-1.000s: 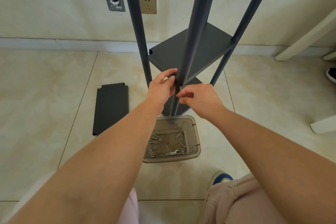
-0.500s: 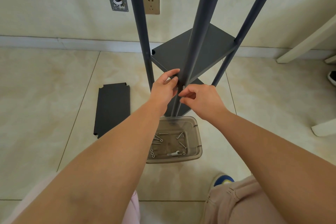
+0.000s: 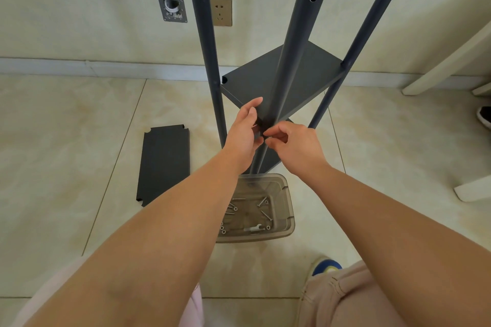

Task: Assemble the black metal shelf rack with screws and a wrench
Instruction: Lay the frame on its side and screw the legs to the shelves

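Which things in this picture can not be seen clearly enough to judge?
- Head view: the joint where the nearest post meets the shelf is hidden by the left hand and right hand.
- Whether the right fingers pinch a screw: too small to tell.
- The tops of all posts are cut off by the upper edge.
- The left arm covers part of the plastic bin.
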